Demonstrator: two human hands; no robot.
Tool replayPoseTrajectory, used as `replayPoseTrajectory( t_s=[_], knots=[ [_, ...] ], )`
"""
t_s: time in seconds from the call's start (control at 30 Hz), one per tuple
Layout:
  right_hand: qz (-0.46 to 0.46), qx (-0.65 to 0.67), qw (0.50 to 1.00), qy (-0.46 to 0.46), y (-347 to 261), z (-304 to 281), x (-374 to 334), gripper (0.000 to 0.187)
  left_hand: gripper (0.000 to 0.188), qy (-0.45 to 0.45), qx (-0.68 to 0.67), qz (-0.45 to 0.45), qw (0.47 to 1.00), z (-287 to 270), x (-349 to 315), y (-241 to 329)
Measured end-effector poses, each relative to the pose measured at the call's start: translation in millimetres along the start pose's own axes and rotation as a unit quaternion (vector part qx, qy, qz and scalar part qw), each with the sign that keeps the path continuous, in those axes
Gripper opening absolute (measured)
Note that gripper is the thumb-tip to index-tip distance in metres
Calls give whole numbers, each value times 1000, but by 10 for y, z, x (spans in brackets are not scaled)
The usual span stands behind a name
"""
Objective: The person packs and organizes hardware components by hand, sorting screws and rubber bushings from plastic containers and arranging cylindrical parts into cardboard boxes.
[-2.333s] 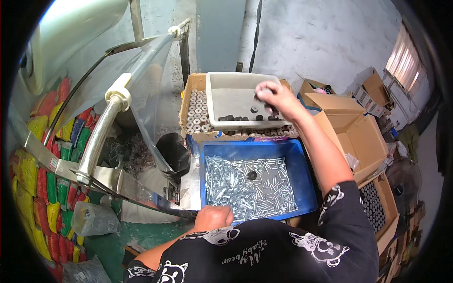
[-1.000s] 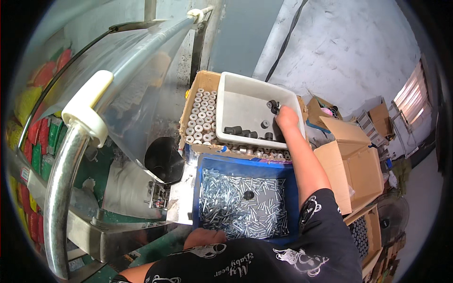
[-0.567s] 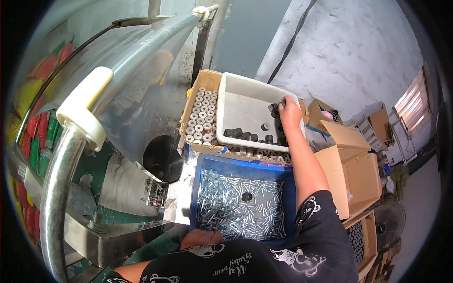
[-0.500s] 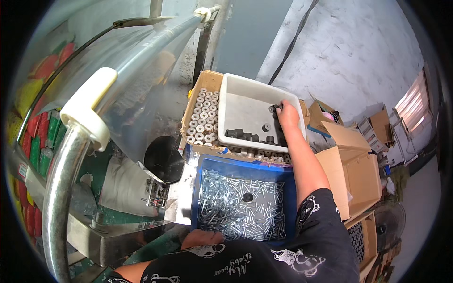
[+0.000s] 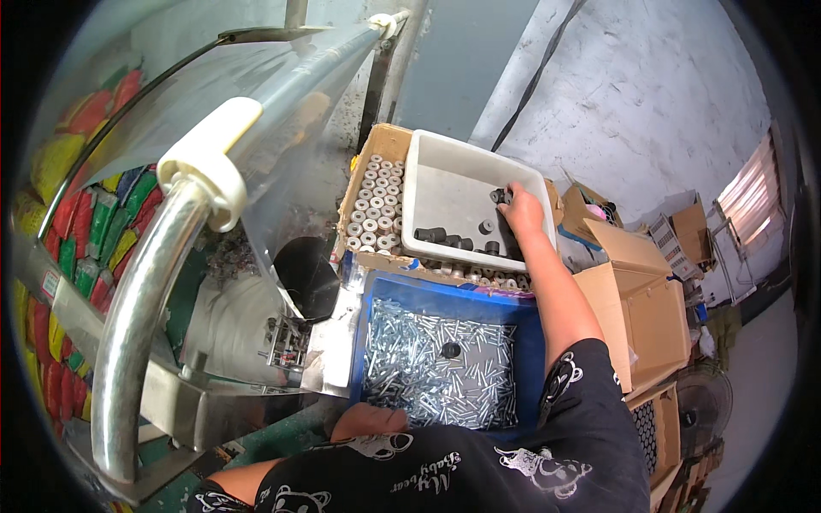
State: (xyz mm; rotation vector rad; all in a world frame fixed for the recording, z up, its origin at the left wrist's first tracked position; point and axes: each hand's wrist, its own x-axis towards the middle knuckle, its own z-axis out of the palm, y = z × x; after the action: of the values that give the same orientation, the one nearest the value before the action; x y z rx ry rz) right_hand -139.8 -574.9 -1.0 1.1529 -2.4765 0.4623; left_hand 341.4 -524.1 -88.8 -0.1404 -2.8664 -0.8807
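The curved polished steel tube (image 5: 137,342) with its white plastic collar (image 5: 201,162) carries a sheet of clear plastic film (image 5: 282,111); this assembly stands well to the left of both hands. The blue rectangular plastic crate (image 5: 534,359) filled with loose silver metal bolts (image 5: 440,372) sits between the two hands, just in front of the left hand and below the right forearm. One small black cylindrical piece (image 5: 451,350) lies on top of the bolts.

The white rectangular plastic tub (image 5: 445,188) rests on an open brown cardboard box (image 5: 385,141) packed with upright silver metal sleeves (image 5: 372,209). Plain brown cardboard cartons (image 5: 646,299) stand to the right of the right arm.

The right hand (image 5: 522,212) reaches into the far right corner of the white tub. Its grip is partly closed, fingers curled around small black cylindrical metal parts (image 5: 501,196) at the fingertips. More of these black parts lie along the near wall of the tub, just left of the hand.

The left hand (image 5: 369,421) rests against the near edge of the blue crate. Its fingers are folded under; whether it holds anything cannot be determined.
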Motion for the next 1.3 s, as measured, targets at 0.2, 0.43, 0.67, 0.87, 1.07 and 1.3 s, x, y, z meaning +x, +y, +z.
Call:
replayPoseTrajectory(
  t_s=[0.2, 0.43, 0.67, 0.87, 1.07, 1.3],
  knots=[
    [-27, 97, 988, 114, -4, -115, -25, 36, 25, 93, -113, 57, 988, 12, -5, -46],
    [-77, 484, 844, -219, -2053, -821, -990, 30, 20, 129, -183, 66, 972, 279, -76, -122],
    [-358, 181, 849, -345, -3169, 444, -1390, 42, 15, 313, 28, -161, 936, 278, 102, 321],
    [-345, 312, 736, -492, -2978, 1889, -1223, 35, 17, 302, 36, -125, 944, 270, 141, 289],
    [-390, 319, 765, -401, -2558, 1610, -1254, 31, 16, 289, 13, -92, 953, 134, 102, 278],
    [-246, 432, 795, -347, -2050, -382, -2069, 24, 18, 260, 63, -124, 955, 75, -9, 324]
  ],
)
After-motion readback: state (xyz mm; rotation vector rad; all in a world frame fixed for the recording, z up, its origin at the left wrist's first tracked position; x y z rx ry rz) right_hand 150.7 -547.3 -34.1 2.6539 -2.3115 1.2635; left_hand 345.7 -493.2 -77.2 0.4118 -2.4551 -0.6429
